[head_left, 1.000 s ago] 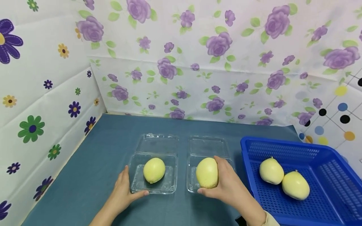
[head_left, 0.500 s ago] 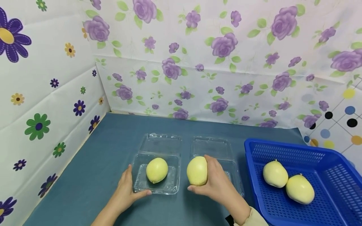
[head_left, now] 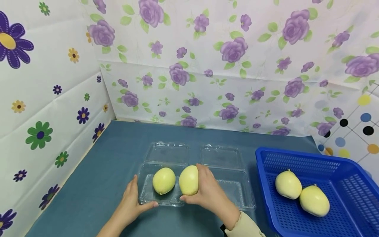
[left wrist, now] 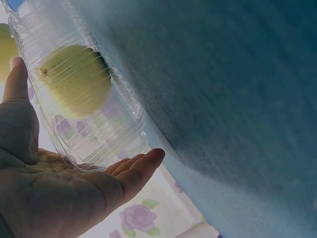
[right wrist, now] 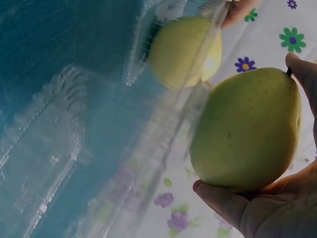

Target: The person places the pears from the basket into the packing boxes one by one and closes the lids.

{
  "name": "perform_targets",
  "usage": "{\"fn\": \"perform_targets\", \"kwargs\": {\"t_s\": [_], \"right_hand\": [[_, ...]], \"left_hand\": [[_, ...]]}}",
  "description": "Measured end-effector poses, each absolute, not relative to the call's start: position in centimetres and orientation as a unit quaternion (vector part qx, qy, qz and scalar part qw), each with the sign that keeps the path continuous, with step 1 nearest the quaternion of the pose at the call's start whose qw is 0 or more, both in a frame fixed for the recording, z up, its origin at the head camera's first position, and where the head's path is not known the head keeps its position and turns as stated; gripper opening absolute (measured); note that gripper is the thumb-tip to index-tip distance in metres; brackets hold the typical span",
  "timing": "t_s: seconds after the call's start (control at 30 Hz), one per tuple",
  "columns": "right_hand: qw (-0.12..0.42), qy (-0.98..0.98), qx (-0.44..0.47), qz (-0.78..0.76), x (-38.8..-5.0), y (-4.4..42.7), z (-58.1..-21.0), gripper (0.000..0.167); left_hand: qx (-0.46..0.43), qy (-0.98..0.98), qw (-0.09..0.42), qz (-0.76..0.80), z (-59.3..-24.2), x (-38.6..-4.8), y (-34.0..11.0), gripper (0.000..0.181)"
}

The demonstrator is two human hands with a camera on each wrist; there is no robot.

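My right hand [head_left: 208,191] grips a pale yellow pear [head_left: 188,181] over the right edge of the left clear plastic clamshell box [head_left: 145,194]. In the right wrist view, thumb and fingers span this pear [right wrist: 247,131] at opposite ends. Another pear [head_left: 164,181] lies inside that box, on its left side. At the box's near left corner rests my left hand [head_left: 130,200], thumb along the front and fingers up the side. The left wrist view has these fingers fairly straight against the plastic. A second clamshell box [head_left: 234,191] stands to the right, lid folded back, partly behind my right hand.
A blue perforated basket [head_left: 263,191] stands at the right with two pears [head_left: 314,200] touching each other inside. Both box lids [head_left: 168,153] lie back toward the flowered wall covering [head_left: 207,89]. A blue-grey cloth [head_left: 97,171] covers the table.
My right hand has carried its pear leftward from over the right box to the left box, uncovering more of the right box. The left hand has stayed at its corner.
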State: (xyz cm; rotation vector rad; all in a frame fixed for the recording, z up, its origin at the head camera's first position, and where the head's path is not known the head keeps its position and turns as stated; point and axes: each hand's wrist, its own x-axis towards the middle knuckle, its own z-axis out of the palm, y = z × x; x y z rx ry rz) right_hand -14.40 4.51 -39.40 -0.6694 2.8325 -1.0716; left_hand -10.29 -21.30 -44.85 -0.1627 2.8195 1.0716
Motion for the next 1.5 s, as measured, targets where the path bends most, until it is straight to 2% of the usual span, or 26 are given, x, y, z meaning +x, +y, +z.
{"fn": "perform_targets", "kwargs": {"t_s": [0.4, 0.57, 1.03, 1.5], "right_hand": [[0.003, 0.912, -0.242, -0.331, -15.4, 3.0, -40.9, 0.105], [0.004, 0.913, -0.242, -0.327, -15.8, 2.5, -40.9, 0.105], [0.036, 0.916, -0.241, -0.319, -16.6, 1.6, -40.8, 0.107], [0.044, 0.915, -0.248, -0.314, -16.7, 0.4, -41.3, 0.109]], "left_hand": [[-0.049, 0.932, 0.05, 0.357, -44.8, -10.3, -21.3, 0.128], [-0.052, 0.931, 0.061, 0.356, -44.8, -10.4, -21.2, 0.129], [-0.054, 0.932, 0.075, 0.35, -44.9, -10.5, -21.3, 0.129], [-0.063, 0.928, 0.089, 0.355, -45.0, -10.7, -21.5, 0.13]]}}
